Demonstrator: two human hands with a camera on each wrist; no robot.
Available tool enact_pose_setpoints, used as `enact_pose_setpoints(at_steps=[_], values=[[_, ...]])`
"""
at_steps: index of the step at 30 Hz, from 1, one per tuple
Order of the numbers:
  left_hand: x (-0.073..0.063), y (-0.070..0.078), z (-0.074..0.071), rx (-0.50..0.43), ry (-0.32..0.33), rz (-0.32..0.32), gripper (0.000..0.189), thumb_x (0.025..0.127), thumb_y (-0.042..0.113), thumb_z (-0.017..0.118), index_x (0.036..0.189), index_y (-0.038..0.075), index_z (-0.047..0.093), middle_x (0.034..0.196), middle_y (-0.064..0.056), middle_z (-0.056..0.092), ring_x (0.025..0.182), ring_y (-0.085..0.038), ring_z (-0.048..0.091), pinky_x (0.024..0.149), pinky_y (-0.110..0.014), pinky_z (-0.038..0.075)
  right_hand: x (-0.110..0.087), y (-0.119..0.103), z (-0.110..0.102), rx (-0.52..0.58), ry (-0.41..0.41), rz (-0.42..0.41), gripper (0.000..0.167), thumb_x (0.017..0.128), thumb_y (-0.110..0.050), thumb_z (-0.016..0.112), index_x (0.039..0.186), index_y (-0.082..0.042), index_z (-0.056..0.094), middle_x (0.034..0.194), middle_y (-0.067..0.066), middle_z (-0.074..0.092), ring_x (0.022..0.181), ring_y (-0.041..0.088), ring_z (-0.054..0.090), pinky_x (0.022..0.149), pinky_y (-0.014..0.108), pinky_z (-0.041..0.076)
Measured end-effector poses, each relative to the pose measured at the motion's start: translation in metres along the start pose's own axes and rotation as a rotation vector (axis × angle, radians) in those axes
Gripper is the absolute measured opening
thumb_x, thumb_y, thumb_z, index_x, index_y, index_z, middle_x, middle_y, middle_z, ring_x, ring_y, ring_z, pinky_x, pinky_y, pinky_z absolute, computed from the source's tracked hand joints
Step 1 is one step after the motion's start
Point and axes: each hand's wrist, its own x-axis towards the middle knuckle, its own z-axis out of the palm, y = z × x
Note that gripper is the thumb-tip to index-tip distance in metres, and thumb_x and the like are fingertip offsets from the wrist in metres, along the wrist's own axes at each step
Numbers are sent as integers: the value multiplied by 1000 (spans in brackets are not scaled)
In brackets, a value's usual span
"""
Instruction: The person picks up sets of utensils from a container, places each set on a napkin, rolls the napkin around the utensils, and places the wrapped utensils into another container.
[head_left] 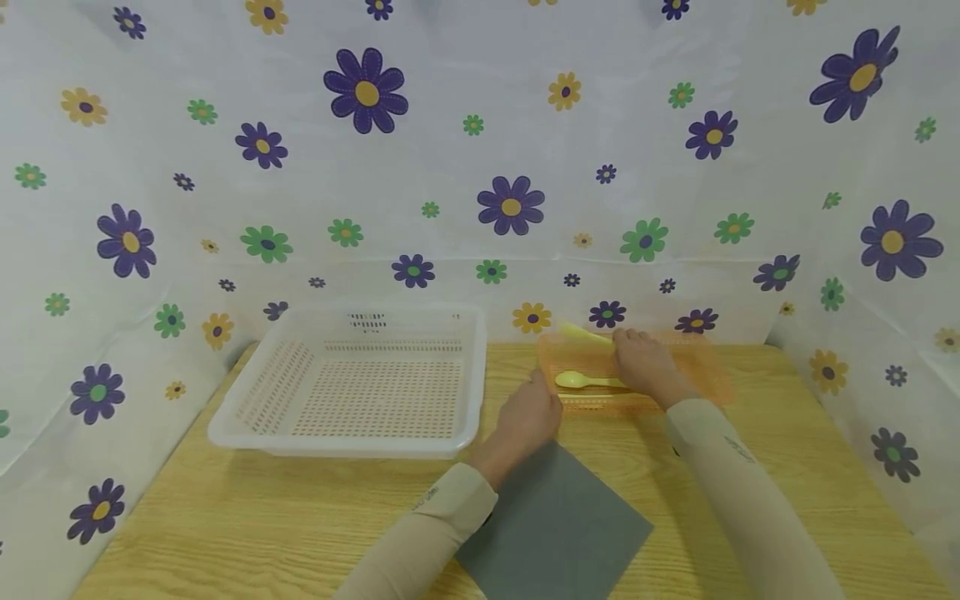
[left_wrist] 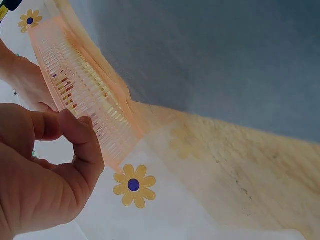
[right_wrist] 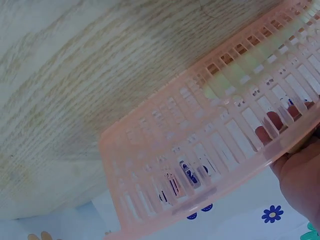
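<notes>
A shallow orange slotted basket [head_left: 716, 379] sits on the table toward the back right. My left hand [head_left: 531, 410] pinches its left rim between thumb and fingers; the left wrist view shows that hand [left_wrist: 55, 165] close up against the basket's slotted wall [left_wrist: 75, 75]. Over the basket, my right hand [head_left: 647, 362] grips a yellow utensil [head_left: 583, 334] whose flat end points left toward the back rim; its kind I cannot tell. A yellow spoon [head_left: 573, 380] lies inside, bowl to the left, its handle running under the right hand. Through the slots, the right wrist view shows fingers of the right hand [right_wrist: 300, 175].
To the left stands a larger white perforated basket [head_left: 345, 450]. A grey square sheet [head_left: 558, 533] lies on the wooden table [head_left: 225, 517] in front, partly under the left forearm. Flower-printed white sheeting [head_left: 450, 100] encloses the table at the back and sides.
</notes>
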Motion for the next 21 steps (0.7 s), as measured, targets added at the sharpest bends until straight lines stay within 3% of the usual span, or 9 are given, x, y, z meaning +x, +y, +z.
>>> enact_pose_setpoints(at_steps=[6,10,15,21], values=[[-2,2,1,82,-6,9,24,100,19,48,112,-1,52,84,-15,63,65,-26,62,53,-41,48,-5,1,0,108,0,29,35,103,-14,33,126,9,45,115,26,57,107,41,56,93,53,49],[-2,3,1,106,-18,-6,24,101,21,47,112,0,53,84,-15,63,66,-27,62,55,-43,48,-6,2,3,155,26,54,31,104,-18,33,119,4,47,99,19,57,89,33,57,81,47,52],[-1,4,-1,119,-29,-44,24,102,22,47,113,2,53,86,-14,64,66,-26,62,55,-43,48,-7,3,5,210,55,68,26,106,-27,35,106,-2,44,81,10,49,69,24,47,62,35,42],[-1,4,0,119,-20,-42,29,101,21,48,121,1,51,88,-15,65,70,-28,64,56,-44,50,-12,2,5,262,82,75,27,107,-28,35,104,-2,43,77,8,45,65,21,44,59,32,39]])
